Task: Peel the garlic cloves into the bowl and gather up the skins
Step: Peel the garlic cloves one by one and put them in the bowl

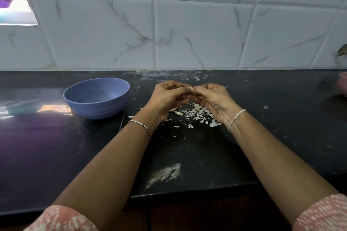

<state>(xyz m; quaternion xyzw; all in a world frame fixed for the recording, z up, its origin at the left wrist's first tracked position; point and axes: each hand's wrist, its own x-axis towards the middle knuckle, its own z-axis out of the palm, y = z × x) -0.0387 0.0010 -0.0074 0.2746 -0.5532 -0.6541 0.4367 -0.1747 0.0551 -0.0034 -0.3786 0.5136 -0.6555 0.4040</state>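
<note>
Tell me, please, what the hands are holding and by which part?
A small garlic clove, pinched at its left end by the left hand and at its right end by the right hand.

Pink speckled sleeves (62, 218), silver bracelet (139, 124)

The bowl (96, 97) looks like matt blue plastic, the worktop (197, 155) is dark shiny stone, the wall tiles (197, 33) are glossy, and the skins (197, 114) are thin and papery

both hands' fingers (185, 90) pinching garlic clove (190, 89) — skins (197, 113) below
</note>
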